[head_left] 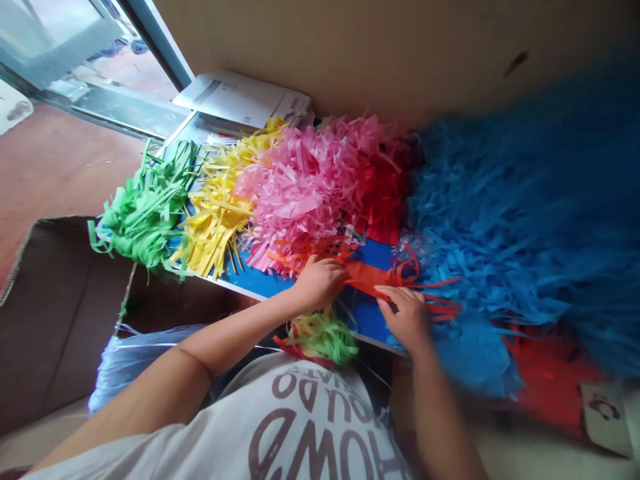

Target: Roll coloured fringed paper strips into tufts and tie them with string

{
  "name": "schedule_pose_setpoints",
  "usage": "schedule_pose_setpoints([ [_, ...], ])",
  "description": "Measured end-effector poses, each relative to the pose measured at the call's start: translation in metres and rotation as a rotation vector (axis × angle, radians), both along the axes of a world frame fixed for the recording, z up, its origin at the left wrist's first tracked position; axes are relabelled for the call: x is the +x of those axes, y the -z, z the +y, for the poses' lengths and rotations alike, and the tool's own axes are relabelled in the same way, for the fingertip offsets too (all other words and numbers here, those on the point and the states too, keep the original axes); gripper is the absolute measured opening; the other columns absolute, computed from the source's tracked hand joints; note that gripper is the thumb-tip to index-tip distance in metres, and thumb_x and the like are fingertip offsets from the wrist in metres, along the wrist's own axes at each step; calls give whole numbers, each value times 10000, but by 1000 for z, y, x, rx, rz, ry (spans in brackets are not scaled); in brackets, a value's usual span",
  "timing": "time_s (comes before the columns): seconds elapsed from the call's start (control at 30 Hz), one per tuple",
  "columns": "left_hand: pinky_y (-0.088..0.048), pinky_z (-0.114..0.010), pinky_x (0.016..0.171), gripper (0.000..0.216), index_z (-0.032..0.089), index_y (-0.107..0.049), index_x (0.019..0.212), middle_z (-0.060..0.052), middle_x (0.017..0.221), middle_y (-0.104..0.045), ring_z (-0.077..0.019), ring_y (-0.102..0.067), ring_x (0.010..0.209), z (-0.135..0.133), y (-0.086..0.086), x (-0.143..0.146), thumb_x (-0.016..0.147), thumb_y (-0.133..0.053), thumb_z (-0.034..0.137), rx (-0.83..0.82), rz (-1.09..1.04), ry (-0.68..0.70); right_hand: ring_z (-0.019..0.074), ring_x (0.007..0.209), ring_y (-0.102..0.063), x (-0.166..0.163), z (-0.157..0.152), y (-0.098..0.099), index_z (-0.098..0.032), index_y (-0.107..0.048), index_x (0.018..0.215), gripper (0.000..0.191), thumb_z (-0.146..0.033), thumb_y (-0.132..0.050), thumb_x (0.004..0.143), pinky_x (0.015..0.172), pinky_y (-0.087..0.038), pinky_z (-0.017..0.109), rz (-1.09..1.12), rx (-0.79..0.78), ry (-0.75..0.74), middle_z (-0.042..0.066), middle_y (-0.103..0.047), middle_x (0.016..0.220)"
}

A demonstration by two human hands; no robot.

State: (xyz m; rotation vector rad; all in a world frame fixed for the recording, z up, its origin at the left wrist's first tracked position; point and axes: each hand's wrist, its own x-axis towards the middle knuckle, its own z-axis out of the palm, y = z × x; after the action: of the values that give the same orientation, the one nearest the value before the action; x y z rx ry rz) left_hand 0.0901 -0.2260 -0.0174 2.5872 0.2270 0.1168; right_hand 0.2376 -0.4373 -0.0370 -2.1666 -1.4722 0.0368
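Observation:
A strip of orange-red fringed paper (369,275) lies across the blue tabletop (376,253), its cut ends fanning out to both sides. My left hand (323,283) closes over its left part, fingers curled on the paper. On the right part, my right hand (404,312) pinches the lower edge between thumb and fingers. Just beyond my hands rests a heap of pink shredded paper (305,180). Against my lap is a small green and yellow paper tuft (325,337), with some red strips beneath it.
Yellow fringes (215,227) and green fringes (150,213) cover the table's left end. Red paper (385,200) and a large blue paper heap (500,233) fill the right. Behind stands a stack of white boards or books (245,97). A cardboard box (65,300) is at lower left.

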Motion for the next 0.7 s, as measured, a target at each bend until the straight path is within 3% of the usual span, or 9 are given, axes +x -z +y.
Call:
schedule_pose_setpoints([
  [0.1, -373, -415, 902, 239, 209, -710, 1046, -82, 987, -758, -249, -659, 1020, 2, -2, 10, 928, -536, 322, -15, 58, -164, 190, 793, -668, -2, 17, 3, -200, -719, 842, 304, -423, -549, 958, 769, -390, 312, 54, 13, 181, 58, -758, 866],
  [0.23, -363, -424, 893, 251, 210, -701, 1074, -85, 959, -748, -262, -659, 1001, 2, -4, 22, 859, -588, 273, -19, 146, -290, 168, 651, -580, -3, 36, 8, -198, -707, 743, 429, -483, -485, 974, 694, -322, 307, -1, -96, 386, 57, -720, 753],
  [0.47, -367, -465, 891, 245, 179, -702, 1034, -118, 911, -746, -304, -674, 950, 5, -11, 33, 871, -563, 298, 51, 318, -321, 171, 591, -515, 2, 43, 13, -189, -701, 749, 492, -542, -442, 973, 678, -287, 312, -56, -196, 475, 74, -692, 682],
  [0.7, -391, -465, 863, 225, 182, -701, 940, -111, 829, -733, -297, -669, 889, 7, -7, 38, 902, -538, 332, 110, 314, -318, 196, 587, -542, 4, 42, 18, -202, -691, 734, 492, -570, -456, 961, 669, -307, 330, -38, -144, 464, 94, -699, 680],
])
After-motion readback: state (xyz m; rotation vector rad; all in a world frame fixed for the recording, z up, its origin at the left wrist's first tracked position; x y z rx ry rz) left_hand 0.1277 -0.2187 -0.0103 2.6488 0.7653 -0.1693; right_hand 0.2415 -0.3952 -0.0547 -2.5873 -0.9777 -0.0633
